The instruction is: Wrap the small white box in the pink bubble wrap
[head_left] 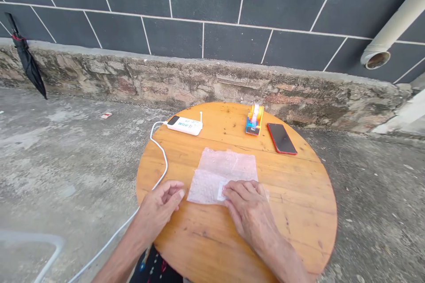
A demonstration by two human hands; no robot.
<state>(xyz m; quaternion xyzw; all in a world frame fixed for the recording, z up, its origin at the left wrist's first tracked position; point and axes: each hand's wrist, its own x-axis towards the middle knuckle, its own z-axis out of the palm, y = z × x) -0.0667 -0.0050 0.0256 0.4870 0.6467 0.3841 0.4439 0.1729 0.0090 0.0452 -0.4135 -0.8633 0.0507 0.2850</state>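
Now, all eyes on the middle of the round wooden table (299,194), where a pinkish, see-through sheet of bubble wrap (229,163) lies spread flat. On its near half, right of centre, sits a small flat white packet (221,190), and the right hand (247,203) is right on top of it! Fingers are bunched together over the packet's right end, leaving the left end in plain sight; whether they pinch it or merely press it down, I can't tell from up here. Over on the other side, the left hand (166,201) waits just beside the wrap's left edge, fingers loosely curled, thumb close to them, and no object visible in its grasp.

So the step in hand looks like positioning that packet on the wrap, and I'd judge it unfinished, since the sheet lies unfolded around it. The next move calls for a steady right hand on the packet and a gentle left at the sheet's edge, because wrap this light could easily skid.

Beyond them, a tape dispenser (254,120) stands at the far side, a red-edged smartphone (282,139) lies to its right, and a white power strip (185,125) rests far left.
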